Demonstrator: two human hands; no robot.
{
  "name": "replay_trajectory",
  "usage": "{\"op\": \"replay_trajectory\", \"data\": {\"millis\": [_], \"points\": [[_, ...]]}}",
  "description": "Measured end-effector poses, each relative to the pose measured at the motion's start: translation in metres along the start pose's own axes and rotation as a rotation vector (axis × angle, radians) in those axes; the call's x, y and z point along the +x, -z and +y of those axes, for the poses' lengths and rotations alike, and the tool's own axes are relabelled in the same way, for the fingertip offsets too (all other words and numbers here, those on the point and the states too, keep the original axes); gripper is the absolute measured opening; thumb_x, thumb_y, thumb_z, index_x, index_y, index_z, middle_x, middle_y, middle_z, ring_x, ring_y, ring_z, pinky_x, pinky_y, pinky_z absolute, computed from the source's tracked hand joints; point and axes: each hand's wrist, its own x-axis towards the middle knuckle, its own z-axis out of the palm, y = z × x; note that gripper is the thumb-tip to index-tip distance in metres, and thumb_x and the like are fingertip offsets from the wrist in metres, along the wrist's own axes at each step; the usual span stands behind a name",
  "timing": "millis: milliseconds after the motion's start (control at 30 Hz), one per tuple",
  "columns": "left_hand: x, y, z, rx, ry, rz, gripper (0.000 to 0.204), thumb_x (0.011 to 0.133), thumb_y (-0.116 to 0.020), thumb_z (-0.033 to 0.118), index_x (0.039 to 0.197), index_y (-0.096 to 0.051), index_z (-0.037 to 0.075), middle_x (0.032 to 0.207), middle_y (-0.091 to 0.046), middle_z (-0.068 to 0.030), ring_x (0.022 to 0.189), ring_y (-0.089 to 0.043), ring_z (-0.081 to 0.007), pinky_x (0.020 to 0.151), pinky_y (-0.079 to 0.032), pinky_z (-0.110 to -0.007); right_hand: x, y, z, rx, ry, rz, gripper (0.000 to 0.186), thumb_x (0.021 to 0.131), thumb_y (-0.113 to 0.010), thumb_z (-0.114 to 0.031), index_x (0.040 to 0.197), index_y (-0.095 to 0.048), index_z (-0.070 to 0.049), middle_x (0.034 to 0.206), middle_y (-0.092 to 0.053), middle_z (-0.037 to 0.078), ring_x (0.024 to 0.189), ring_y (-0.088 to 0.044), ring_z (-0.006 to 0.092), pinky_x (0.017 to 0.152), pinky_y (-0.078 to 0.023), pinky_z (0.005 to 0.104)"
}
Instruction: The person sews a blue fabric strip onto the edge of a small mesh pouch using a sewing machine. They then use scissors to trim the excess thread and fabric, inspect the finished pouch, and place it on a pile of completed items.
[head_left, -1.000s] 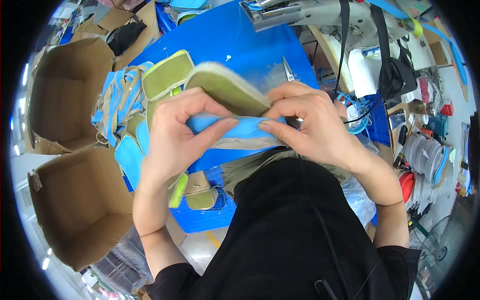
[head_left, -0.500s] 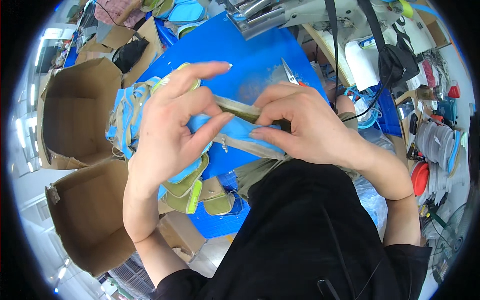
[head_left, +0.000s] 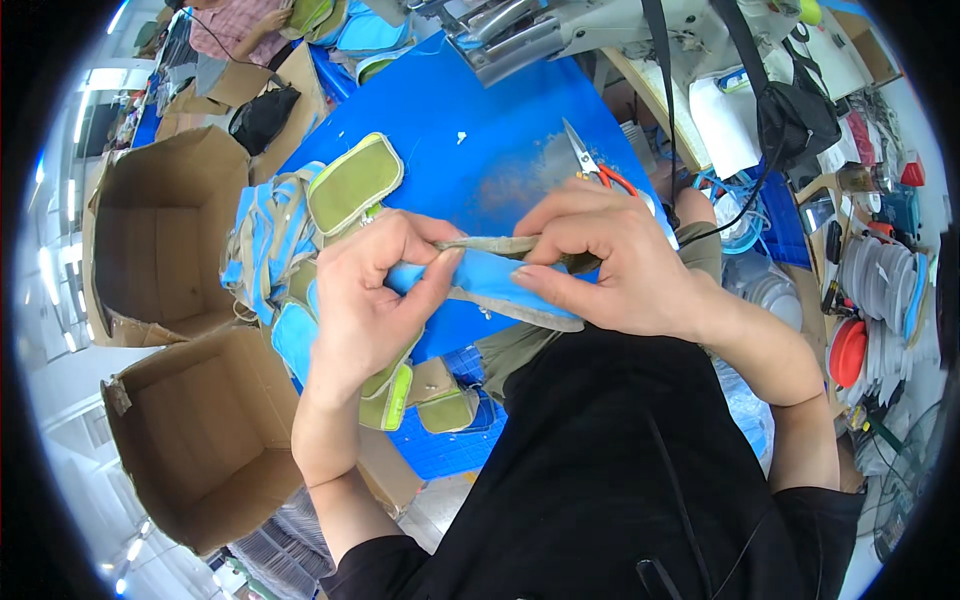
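Between my hands is a blue fabric piece with grey-beige edging [head_left: 490, 280], its olive inner side partly showing along the top. My left hand [head_left: 375, 290] pinches its left end between thumb and fingers. With thumb and curled fingers, my right hand [head_left: 610, 260] grips it nearer the right end. The piece is held over the blue tabletop [head_left: 500, 130], close to my body. Just left of my left hand lies an olive fabric panel with pale edging [head_left: 357, 183]. Beside it is a heap of blue and beige fabric strips [head_left: 270, 235]. More fabric pieces are partly hidden under my left hand.
Scissors with orange handles [head_left: 590, 160] lie at the table's right side, beyond my right hand. A sewing machine [head_left: 520, 40] stands at the far edge. Two open cardboard boxes, an upper [head_left: 170, 230] and a lower [head_left: 200, 440], stand left. Another person [head_left: 240, 30] sits far left.
My left hand has moved right and down; its raised index finger has come down to pinch the fabric edge. The olive panel behind it is now uncovered. My right hand still grips the piece.
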Motion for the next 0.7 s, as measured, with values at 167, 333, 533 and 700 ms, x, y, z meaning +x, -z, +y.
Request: {"op": "replay_trajectory", "data": {"millis": [167,333,533,700], "points": [[-0.010,0.000,0.007,0.016,0.002,-0.007,0.019,0.081,-0.075,-0.008,0.077,-0.059,0.002,0.093,-0.076,-0.0125,0.081,-0.072,-0.0177,0.073,-0.054,-0.029,-0.003,-0.003,-0.002,0.090,-0.053,0.011,0.020,0.083,-0.080,-0.014,0.076,-0.066,-0.002,0.092,-0.069,0.011,0.083,-0.067,0.0282,0.068,-0.051,0.0376],[-0.021,-0.003,0.006,0.038,-0.074,0.035,0.020,0.080,-0.076,-0.010,0.078,-0.059,0.002,0.092,-0.076,-0.0133,0.081,-0.072,-0.0191,0.072,-0.055,-0.029,-0.007,-0.004,-0.002,0.078,-0.044,0.007,0.024,0.082,-0.081,-0.012,0.074,-0.061,-0.003,0.091,-0.068,0.010,0.079,-0.066,0.0250,0.065,-0.049,0.0351],[-0.029,-0.003,0.008,0.078,-0.122,0.058,0.022,0.079,-0.077,-0.011,0.078,-0.059,0.002,0.092,-0.077,-0.0141,0.082,-0.072,-0.0211,0.073,-0.056,-0.031,-0.010,-0.006,-0.001,0.028,0.045,0.023,0.023,0.080,-0.083,-0.007,0.074,-0.061,-0.004,0.090,-0.068,0.008,0.076,-0.064,0.0192,0.062,-0.048,0.0308],[-0.033,-0.004,0.010,0.085,-0.170,0.076,0.021,0.078,-0.079,-0.011,0.078,-0.061,0.001,0.092,-0.077,-0.0147,0.083,-0.073,-0.0226,0.075,-0.057,-0.032,-0.012,-0.007,-0.003,0.012,0.071,0.024,0.025,0.079,-0.083,-0.005,0.073,-0.059,-0.005,0.089,-0.067,0.008,0.077,-0.064,0.0205,0.063,-0.048,0.0314]]}}
